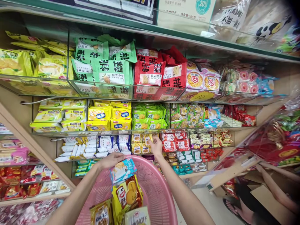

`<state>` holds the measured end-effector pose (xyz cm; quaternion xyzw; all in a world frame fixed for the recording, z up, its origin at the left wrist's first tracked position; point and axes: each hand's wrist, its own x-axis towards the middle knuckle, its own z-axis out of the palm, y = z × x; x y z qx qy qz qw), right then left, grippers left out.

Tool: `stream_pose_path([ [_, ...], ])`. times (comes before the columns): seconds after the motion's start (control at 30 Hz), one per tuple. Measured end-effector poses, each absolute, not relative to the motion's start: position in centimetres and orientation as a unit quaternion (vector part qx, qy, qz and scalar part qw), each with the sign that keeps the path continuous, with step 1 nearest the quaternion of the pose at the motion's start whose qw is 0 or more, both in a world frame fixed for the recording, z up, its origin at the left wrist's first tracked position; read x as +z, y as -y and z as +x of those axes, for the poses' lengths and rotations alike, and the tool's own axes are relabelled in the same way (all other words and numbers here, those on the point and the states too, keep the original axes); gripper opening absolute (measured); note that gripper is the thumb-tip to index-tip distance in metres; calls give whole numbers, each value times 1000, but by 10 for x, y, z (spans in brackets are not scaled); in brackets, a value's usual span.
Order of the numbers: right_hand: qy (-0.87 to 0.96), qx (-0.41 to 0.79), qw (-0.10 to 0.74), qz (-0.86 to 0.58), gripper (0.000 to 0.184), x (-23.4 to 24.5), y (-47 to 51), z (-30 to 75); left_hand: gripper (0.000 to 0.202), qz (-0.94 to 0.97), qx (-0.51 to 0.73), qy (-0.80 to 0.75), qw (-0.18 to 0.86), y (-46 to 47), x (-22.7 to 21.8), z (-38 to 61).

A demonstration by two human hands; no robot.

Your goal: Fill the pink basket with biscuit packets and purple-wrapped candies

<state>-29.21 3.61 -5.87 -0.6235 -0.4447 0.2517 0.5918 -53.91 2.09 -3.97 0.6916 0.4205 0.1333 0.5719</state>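
Note:
A pink plastic basket (161, 187) is in front of me at the lower middle. My left hand (114, 160) is closed over its far left rim, beside a blue biscuit packet (123, 170) inside. Below that packet in the basket lie a yellow biscuit packet (127, 193), a brown-gold cookie packet (102, 214) and a pale biscuit packet (137, 217). My right hand (155, 147) reaches past the basket into a shelf compartment. Its thumb and fingers pinch a small yellow cookie packet (147, 139) at the right side of a stack of yellow cookie packets (136, 148).
Glass-fronted shelves hold green snack bags (112, 72), red snack bags (150, 72) and yellow packets (98, 114). Red packets (169, 146) sit just right of my right hand. At lower right, another person's arm (274, 187) is near a cardboard box (267, 203).

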Motion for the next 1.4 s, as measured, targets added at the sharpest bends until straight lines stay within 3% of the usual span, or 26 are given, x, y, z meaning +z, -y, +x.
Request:
stream_pose_path([
  [0.33, 315, 430, 604, -593, 34, -48, 3, -268, 50, 718, 127, -419, 541, -23, -42, -529],
  [0.57, 366, 523, 597, -486, 33, 13, 78, -284, 51, 716, 115, -431, 537, -22, -38, -522],
  [0.7, 458, 577, 515, -438, 50, 35, 121, -326, 53, 707, 123, -437, 542, -23, -41, -523],
  [0.8, 601, 509, 413, -457, 53, 32, 144, -364, 53, 708, 123, -435, 543, -23, -42, -523],
  [1.0, 788, 339, 210, -468, 37, 3, 159, -423, 51, 709, 121, -434, 542, -24, -44, -525],
  [1.17, 798, 319, 175, -480, 31, -17, 156, -442, 51, 707, 127, -439, 539, -24, -41, -529],
  [1.4, 807, 289, 107, -505, 39, -26, 151, -456, 49, 712, 126, -432, 539, -26, -45, -534],
])
